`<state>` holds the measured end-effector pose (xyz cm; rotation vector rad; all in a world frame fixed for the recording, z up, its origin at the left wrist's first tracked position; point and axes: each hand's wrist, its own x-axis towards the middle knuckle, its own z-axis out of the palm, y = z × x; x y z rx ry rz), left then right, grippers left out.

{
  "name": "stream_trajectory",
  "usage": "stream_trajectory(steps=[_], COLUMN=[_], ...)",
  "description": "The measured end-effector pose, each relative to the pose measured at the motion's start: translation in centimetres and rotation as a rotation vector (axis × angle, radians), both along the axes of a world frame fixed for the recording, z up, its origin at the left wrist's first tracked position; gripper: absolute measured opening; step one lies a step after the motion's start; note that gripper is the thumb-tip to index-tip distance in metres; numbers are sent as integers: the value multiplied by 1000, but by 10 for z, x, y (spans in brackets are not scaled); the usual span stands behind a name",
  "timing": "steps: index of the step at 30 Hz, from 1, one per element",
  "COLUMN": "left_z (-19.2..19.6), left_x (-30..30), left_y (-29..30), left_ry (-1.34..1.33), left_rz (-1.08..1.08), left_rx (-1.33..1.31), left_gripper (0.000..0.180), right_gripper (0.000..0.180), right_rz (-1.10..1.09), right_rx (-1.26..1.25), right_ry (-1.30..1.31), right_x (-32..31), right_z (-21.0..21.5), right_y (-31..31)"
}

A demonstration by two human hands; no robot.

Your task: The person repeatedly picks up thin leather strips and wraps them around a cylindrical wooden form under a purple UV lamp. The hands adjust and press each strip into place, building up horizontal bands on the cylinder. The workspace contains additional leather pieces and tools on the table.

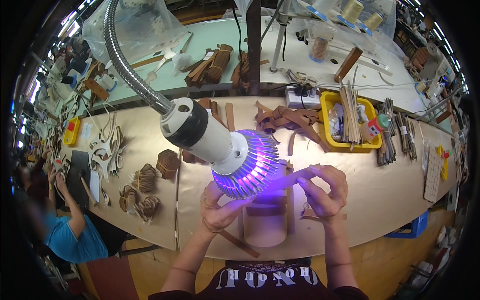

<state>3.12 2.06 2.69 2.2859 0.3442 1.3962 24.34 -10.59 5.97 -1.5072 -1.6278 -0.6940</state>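
Observation:
A brown leather strip (290, 180) is stretched between my hands, under a lamp (250, 162) with a finned metal head that glows purple. At the strip's right end, my right hand (329, 194) pinches it between thumb and fingers. My left hand (218, 212) is closed at the other end, where the lamp head hides its fingertips and part of the strip. Beneath the strip stands a tan rounded block (265, 232) with brown pieces on top. Another narrow strip (240, 244) lies on the table below my left hand.
The lamp hangs from a flexible metal neck (122, 60). A yellow bin (327, 137) holds strips and a bottle (375, 126). Loose brown strips (290, 120) lie behind the lamp. Several bundles (145, 178) sit to the left. A co-worker in a blue shirt (75, 240) works at far left.

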Motion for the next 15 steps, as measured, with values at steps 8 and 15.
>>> stream_trajectory(steps=[8,15], left_z=[-6,-9], left_x=[-5,-21], left_y=[-4,-19], left_ry=[-32,-102], left_rz=[48,120], left_rx=[-119,-147], left_gripper=[26,28], right_gripper=[28,30], right_rz=[16,21], right_rx=[-38,-40], right_ry=[57,78], right_x=[-2,-24], right_z=[-6,-14], right_y=[-2,-19])
